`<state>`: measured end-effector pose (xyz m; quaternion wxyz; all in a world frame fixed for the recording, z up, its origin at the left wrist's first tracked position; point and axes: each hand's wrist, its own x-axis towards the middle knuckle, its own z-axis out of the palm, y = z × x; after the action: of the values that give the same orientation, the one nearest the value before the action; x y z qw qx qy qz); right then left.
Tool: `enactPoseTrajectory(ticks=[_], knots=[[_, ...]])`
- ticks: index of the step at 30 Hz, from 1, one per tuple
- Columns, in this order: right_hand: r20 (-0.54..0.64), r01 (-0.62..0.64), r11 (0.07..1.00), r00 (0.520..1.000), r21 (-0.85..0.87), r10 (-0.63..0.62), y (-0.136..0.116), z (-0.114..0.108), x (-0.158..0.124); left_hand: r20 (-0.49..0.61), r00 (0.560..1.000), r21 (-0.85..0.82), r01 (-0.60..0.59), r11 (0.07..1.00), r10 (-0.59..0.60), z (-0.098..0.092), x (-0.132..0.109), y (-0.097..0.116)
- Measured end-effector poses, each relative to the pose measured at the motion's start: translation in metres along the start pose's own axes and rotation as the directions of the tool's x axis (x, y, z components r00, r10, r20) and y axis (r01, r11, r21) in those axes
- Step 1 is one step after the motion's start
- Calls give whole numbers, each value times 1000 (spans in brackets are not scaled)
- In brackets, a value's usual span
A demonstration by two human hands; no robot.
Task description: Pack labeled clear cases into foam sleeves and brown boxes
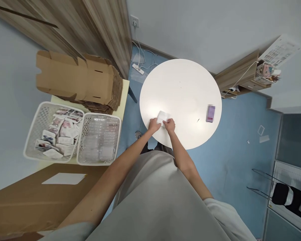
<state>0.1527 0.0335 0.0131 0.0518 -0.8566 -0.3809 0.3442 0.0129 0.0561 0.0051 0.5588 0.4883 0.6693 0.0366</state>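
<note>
Near the front edge of the round white table (183,87), both my hands are at a small white, flat, box-like packet (162,115). My left hand (154,126) grips its left side, fingers closed on it. On the right, my right hand (169,125) pinches the lower right corner between thumb and fingers. The packet's front edge is partly hidden by my fingers, and its exact kind is too small to make out.
A blurred purple item (210,113) lies on the table's right side. At left, a basket of picture packets (31,144), a basket of clear plastic boxes (117,140) and stacked flat cardboard boxes (70,75) stand on a yellowish table. A power strip (137,69) lies on the floor.
</note>
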Motion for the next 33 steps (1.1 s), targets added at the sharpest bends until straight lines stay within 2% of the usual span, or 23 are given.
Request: enactPoseTrajectory(ticks=[3,5,7,10,14,18,21,23,25,27,28,30,33], knots=[[25,85,996,996,0,-85,-59,21,17,-138,989,75,-45,996,55,-46,19,-9],[38,96,995,995,2,-96,-90,29,25,-171,981,87,-82,993,96,-71,30,-11],[42,99,995,994,5,-99,-108,31,30,-161,981,87,-98,991,111,-86,37,-12],[69,84,996,994,-33,-81,-113,28,28,-62,993,94,-92,991,98,-91,38,-15],[127,44,988,992,-147,-25,-104,21,20,49,992,102,-124,987,120,-81,24,-26],[154,76,962,987,-262,-36,-106,15,13,78,980,164,-195,967,185,-82,8,-28],[138,171,916,982,-363,-129,-112,13,7,-12,951,227,-298,927,308,-100,0,-20],[133,283,854,959,-436,-250,-119,13,2,-124,898,273,-378,885,422,-124,-3,-13],[151,379,788,924,-486,-352,-130,14,-5,-232,831,336,-420,843,506,-159,-5,-7],[187,458,740,886,-493,-424,-146,13,-13,-333,792,414,-365,834,512,-201,-6,-3],[208,500,719,863,-482,-461,-156,12,-18,-377,788,447,-306,840,487,-223,-6,-1],[243,592,670,802,-448,-546,-180,8,-27,-443,814,486,-134,864,376,-262,-5,-1],[269,708,588,699,-391,-663,-218,2,-44,-395,907,508,84,858,145,-299,-4,-5]])
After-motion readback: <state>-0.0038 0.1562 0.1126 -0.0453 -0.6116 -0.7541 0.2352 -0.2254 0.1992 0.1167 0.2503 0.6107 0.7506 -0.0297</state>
